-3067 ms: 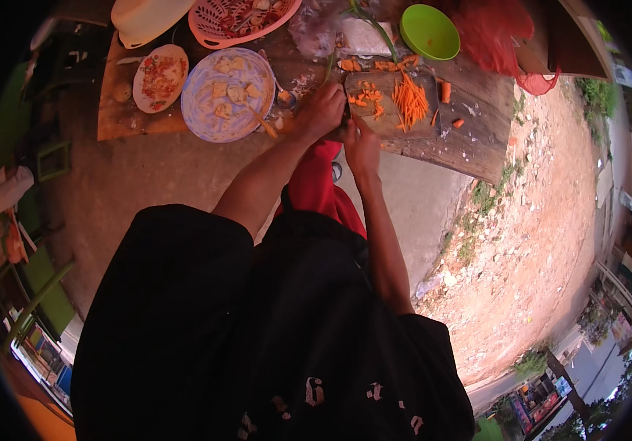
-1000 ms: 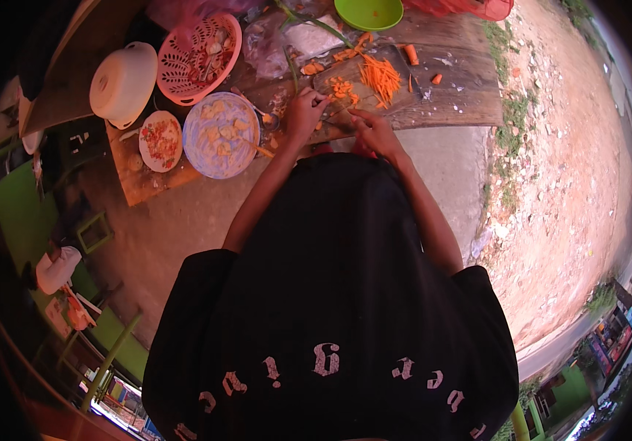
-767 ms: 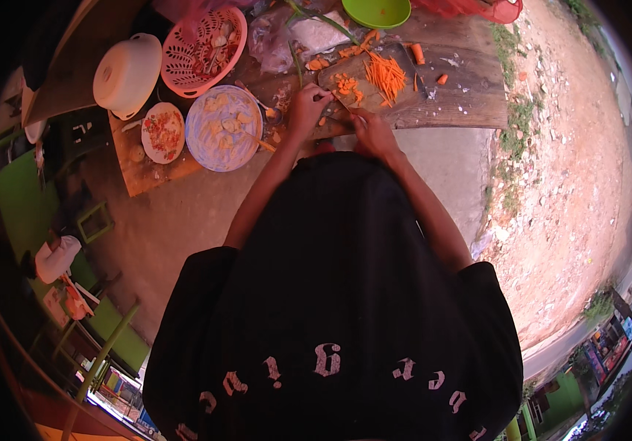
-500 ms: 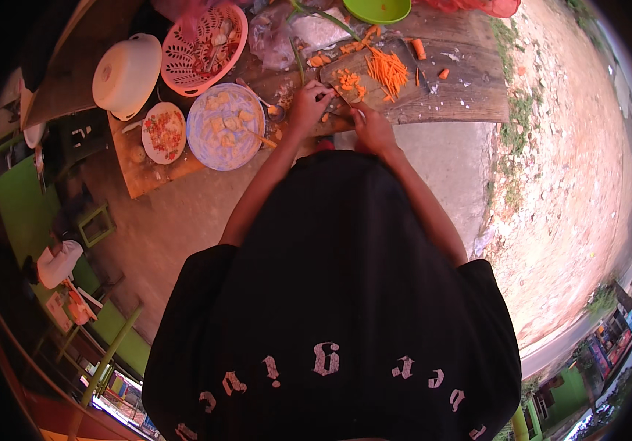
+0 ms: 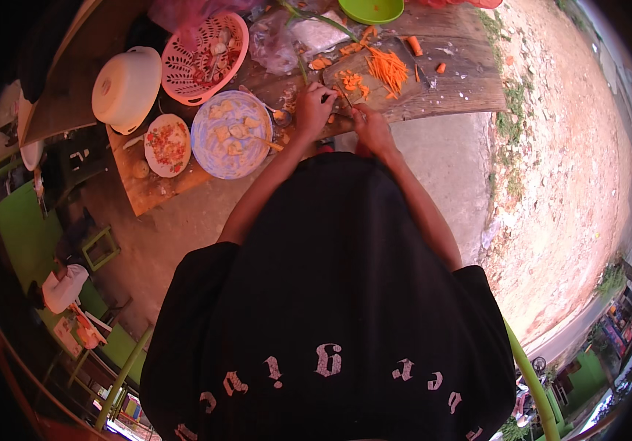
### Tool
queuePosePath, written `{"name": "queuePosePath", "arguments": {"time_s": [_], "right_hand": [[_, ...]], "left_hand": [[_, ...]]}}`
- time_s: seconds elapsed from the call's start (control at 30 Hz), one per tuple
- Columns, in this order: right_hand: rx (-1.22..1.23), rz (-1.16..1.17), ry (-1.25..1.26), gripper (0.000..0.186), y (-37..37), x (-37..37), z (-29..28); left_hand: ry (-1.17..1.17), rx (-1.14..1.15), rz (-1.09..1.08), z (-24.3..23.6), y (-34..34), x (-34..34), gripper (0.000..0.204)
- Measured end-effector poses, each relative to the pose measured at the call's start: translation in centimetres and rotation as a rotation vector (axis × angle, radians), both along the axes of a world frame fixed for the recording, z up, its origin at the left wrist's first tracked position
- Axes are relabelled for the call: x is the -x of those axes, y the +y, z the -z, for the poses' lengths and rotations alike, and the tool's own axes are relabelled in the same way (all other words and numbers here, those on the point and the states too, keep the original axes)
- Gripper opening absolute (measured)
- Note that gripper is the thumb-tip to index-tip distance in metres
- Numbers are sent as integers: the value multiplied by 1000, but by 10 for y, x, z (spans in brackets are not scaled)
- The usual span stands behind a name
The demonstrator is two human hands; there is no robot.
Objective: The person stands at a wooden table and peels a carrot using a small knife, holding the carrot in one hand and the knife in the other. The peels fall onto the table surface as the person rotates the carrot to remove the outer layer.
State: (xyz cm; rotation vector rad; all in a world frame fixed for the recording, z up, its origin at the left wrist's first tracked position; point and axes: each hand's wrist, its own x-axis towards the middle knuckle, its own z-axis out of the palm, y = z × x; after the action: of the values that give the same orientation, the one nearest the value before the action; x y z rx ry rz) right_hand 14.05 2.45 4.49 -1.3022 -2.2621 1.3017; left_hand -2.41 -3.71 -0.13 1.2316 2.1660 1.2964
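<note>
- Left hand (image 5: 313,109): fingers curled in a pinch near the left edge of the cutting board (image 5: 413,85); whether they hold anything, cannot tell.
- Right hand (image 5: 372,126): fingers closed on what looks like a thin knife (image 5: 344,96), angled toward the left fingers.
- Change: hands sit slightly farther apart than three seconds ago; carrot heaps look much the same, so little added progress, by my judgement.
- Chopped carrot (image 5: 352,83): on the board, just right of and beyond the left fingers.
- Carrot strips (image 5: 388,71): same board, farther right, clear of both hands.
- Outward on the desk (image 5: 477,70): carrot stub (image 5: 413,45) beyond the strips; patterned bowl (image 5: 205,145) left of the left hand.
</note>
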Motion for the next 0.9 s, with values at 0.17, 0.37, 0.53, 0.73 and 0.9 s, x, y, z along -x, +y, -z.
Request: {"name": "queuePosePath", "arguments": {"time_s": [0.17,0.37,0.53,0.73,0.9], "right_hand": [[-50,-8,30,27,-6,0,6],[-55,-25,-23,27,-1,2,10],[-16,16,26,30,4,7,-2],[-26,-7,36,30,-2,6,12],[-24,-15,40,30,0,8,9]], "left_hand": [[29,0,-14,2,-2,-2,8],[24,-20,-9,2,0,-1,8],[22,17,-3,-1,-1,1,8],[78,5,1,1,3,0,7],[54,-9,10,1,0,0,7]]}}
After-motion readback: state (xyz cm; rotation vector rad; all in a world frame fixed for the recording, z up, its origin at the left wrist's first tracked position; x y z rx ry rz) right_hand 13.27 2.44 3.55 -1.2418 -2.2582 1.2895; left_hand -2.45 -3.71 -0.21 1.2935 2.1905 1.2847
